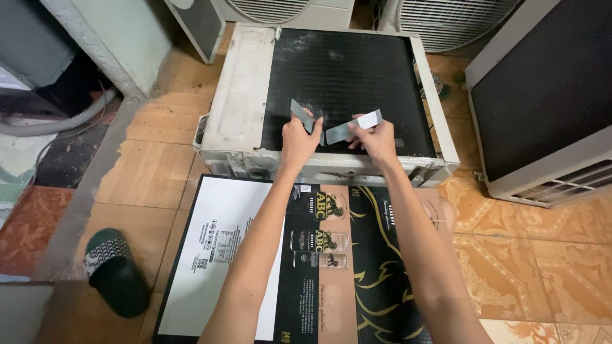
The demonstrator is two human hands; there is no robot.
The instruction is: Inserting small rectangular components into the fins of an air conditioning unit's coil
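1. Two bare hands are working over a white metal air-conditioner unit (242, 95) lying flat on the tiled floor, its black finned coil panel (347, 76) facing up.
2. The left hand (298, 137) is pinching a short grey metal strip (301, 114), tilted, its lower end touching the coil.
3. The right hand (376, 139) is pinching a longer grey metal strip with a white end (354, 126), held just above the coil's near edge.
4. Doing this well probably means keeping each strip flat against the fins and pressing lightly, since thin fins bend easily.
5. Counting: two strips, one per hand; one flattened black-and-tan cardboard carton (331, 255) lying under the forearms; one dark patterned slipper (115, 271) to the left; two more units with round fan grilles standing behind, and another unit (542, 102) lying to the right.
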